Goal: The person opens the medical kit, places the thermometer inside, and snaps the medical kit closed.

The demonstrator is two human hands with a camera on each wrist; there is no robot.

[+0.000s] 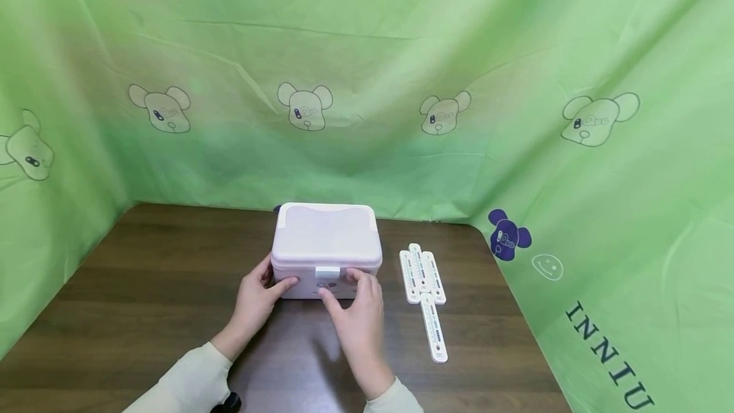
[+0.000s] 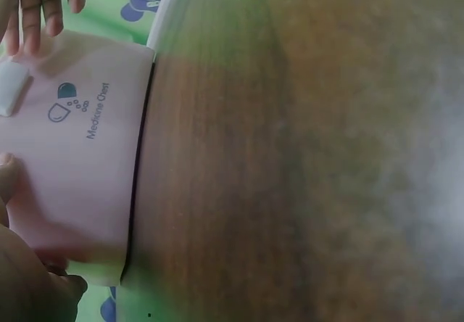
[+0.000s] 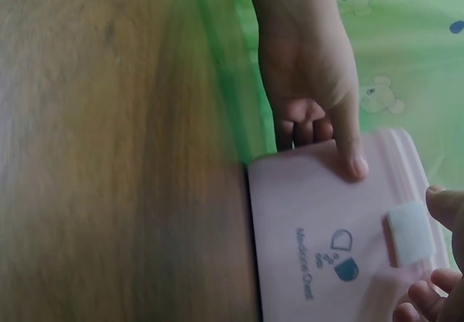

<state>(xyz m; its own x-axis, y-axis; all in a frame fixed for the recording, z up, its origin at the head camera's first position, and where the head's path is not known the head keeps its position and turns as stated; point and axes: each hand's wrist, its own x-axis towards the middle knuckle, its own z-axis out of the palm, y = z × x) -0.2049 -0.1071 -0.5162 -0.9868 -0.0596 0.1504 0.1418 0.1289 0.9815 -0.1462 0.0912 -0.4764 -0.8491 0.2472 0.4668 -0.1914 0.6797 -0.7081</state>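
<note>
A pale pink medicine chest (image 1: 295, 284) with a white lid (image 1: 327, 234) stands on the table, its lid down. "Medicine Chest" and a small capsule picture (image 2: 67, 104) are printed on its front. My left hand (image 1: 255, 298) holds the chest's left front corner, thumb on the front face and fingers along the side (image 3: 308, 130). Around the white latch (image 3: 412, 233) at the front, my right hand (image 1: 364, 317) has its thumb and fingers spread apart, close to the front face. No object shows between them.
Several flat white strips with printed scales, like thermometers (image 1: 423, 273), lie to the right of the chest, one pointing toward the near edge (image 1: 434, 330). A green cloth with bear heads (image 1: 367, 164) hangs behind and beside the brown wooden table (image 1: 143, 311).
</note>
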